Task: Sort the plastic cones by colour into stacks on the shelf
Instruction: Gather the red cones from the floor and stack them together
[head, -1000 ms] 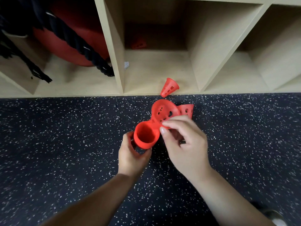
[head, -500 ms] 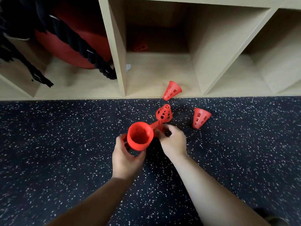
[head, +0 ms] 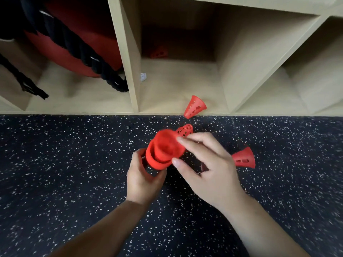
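Red cone stack [head: 157,160] gripped by left hand [head: 143,177] fingers | right hand [head: 206,167] fingers pinch top cone [head: 167,145] | sticker [head: 143,76] unreadable

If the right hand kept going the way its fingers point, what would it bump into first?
The right hand points up-left, and its fingers already touch the red cone it is nesting into the stack held by the left hand. So that cone comes first, probably pushing deeper into the stack.
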A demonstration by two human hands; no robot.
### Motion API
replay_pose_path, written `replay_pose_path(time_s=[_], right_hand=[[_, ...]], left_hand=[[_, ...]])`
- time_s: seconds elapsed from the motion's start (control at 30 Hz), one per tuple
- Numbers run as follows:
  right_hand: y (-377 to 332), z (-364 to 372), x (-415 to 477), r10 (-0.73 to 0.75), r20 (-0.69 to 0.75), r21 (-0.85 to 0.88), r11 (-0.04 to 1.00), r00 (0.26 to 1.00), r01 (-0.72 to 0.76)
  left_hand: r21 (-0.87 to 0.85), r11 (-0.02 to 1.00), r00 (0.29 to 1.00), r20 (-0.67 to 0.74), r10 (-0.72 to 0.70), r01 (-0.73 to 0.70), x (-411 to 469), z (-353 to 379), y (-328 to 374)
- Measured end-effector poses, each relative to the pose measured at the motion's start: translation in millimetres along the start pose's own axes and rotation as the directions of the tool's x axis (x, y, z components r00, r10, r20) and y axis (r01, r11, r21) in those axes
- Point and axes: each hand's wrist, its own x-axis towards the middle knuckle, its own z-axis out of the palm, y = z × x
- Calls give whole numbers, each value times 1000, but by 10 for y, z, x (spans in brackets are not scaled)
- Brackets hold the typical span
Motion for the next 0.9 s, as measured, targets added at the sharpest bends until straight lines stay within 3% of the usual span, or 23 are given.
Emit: replay_pose_path(time_s=[0.07,0.1,0.17,0.2,0.27,0.3,0.33,0.47,0.6,0.67,0.83,0.9], right_hand=[[164,-123,-115,78,-148,-64,994,986,-88],[291,-203,-196,165,-271,-131,970,948,-207],[587,-353,-384,459,-466,-200,779,757,-595],[743,-403,-498,636,-473,-186,604,609,-775],[950,-444,-722,865,-370,-152,303,338,-941],[1035,-426,-808,901,-330,-152,245,283,-958],[1107,-406,-863,910,-313,-142,240,273,-960],[1155,-323,-845,862,-307,12,426,403,-904],[777,-288,-623,591,-345,-74,757,729,-649],[467,-231,-497,423,-322,-113,871,847,-478],[29,-40,-269,162,-154,-101,979,975,-178],[12,0,-237,169,-5,-36,985,986,-169]], left_hand=[[-6,1000,1000,6,5,-5,16,51,50],[-10,1000,1000,9,2,-2,19,73,70],[0,1000,1000,19,-1,1,11,108,96],[10,1000,1000,29,-4,4,-3,123,107],[20,1000,999,46,-12,11,-44,158,109],[24,1000,999,51,-15,14,-64,164,101],[30,999,998,60,-21,19,-86,170,98],[41,999,996,79,-34,31,-159,180,96],[45,998,997,72,-36,33,-167,155,125],[57,998,997,69,-42,38,-160,140,119],[-1,998,995,81,-60,60,-135,159,109],[-12,999,996,79,-38,40,-110,164,126]])
